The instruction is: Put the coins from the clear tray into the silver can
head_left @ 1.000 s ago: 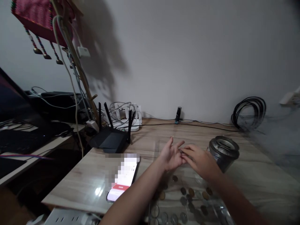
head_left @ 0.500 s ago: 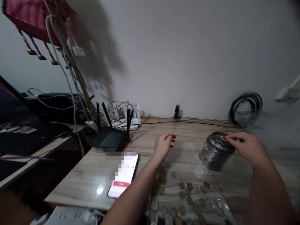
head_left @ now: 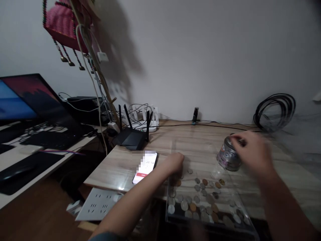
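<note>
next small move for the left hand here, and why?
Probably pinch one coin from the tray. The left hand rests curled at the tray's far edge with loose coins right below it, while the right hand is already over the top of the tin, though blurred.

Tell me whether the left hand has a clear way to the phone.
Probably yes. The left hand rests at the coin tray's far left corner, and the phone lies just to its left on the table with nothing between them.
</note>
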